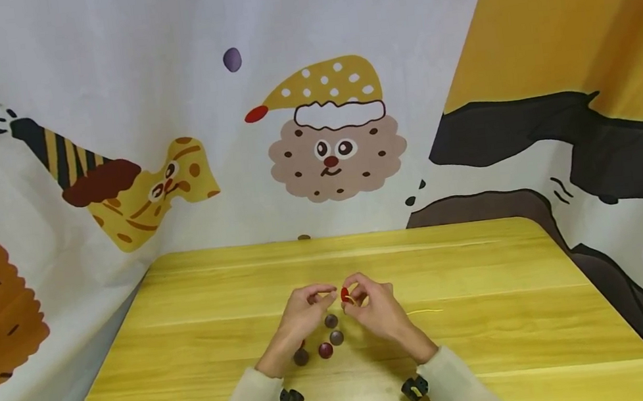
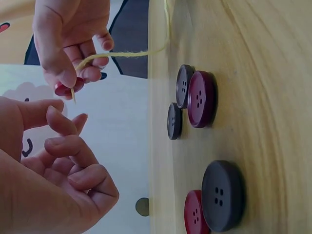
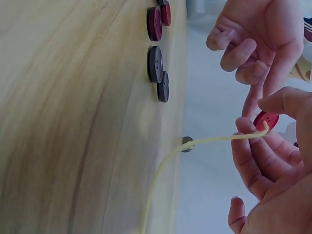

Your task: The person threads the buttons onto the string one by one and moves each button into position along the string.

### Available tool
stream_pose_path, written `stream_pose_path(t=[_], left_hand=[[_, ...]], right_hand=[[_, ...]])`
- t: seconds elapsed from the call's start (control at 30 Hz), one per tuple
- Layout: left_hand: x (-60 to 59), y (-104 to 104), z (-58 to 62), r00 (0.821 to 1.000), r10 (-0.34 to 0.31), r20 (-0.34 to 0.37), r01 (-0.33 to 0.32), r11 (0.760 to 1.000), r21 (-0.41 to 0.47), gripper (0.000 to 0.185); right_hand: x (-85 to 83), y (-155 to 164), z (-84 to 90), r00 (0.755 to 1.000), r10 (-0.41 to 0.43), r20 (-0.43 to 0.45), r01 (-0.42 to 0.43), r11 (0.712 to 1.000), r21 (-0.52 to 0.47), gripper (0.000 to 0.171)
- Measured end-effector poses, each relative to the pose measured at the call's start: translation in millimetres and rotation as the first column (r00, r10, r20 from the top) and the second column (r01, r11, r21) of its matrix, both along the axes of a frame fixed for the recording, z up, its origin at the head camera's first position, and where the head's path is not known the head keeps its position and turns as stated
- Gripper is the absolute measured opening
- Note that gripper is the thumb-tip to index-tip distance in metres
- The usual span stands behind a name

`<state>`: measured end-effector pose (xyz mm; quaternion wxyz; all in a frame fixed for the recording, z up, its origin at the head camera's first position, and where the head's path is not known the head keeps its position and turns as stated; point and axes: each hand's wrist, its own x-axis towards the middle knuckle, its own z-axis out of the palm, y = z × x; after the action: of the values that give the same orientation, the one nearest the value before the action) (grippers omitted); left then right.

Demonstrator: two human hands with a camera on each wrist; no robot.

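Observation:
A small red button [image 3: 263, 118] is pinched between the thumb and fingers of my right hand [image 1: 378, 308], above the table. A yellow cord [image 3: 207, 140] runs from the button past the right fingers. In the left wrist view a short pointed end of the cord sticks out on the button's near side. My left hand [image 1: 303, 310] hovers just left of the button, thumb and index fingertips close to it. Nothing shows between its loosely bent fingers.
On the wooden table [image 1: 210, 372] lie several loose four-hole buttons below the hands: a maroon button [image 2: 201, 99], a large dark button [image 2: 222, 196], a red button [image 2: 195, 212] partly behind it, and smaller-looking dark ones. The cord trails onto the table at right. A printed curtain [image 1: 162, 60] hangs behind.

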<state>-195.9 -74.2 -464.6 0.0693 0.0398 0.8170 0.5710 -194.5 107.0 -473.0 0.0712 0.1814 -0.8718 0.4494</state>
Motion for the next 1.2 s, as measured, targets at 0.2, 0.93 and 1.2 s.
stream_pose_path(t=[0.2, 0.93, 1.2], left_hand=[[0.8, -1.9, -0.6, 0.999, -0.031, 0.014, 0.031, 0.999, 0.025, 0.024], [1.2, 3.0, -1.0, 0.999, -0.036, 0.004, 0.036, 0.998, 0.051, 0.022], [1.3, 4.8, 1.4, 1.000, -0.012, -0.010, 0.012, 0.999, 0.031, 0.022]], right_hand=[[0.6, 1.2, 0.4, 0.999, 0.020, 0.049, -0.020, 1.000, -0.008, 0.029], [2.4, 4.8, 1.1, 0.996, 0.049, 0.075, -0.048, 0.999, -0.020, 0.032], [3.6, 6.4, 2.1, 0.991, 0.073, 0.115, -0.069, 0.997, -0.034, 0.030]])
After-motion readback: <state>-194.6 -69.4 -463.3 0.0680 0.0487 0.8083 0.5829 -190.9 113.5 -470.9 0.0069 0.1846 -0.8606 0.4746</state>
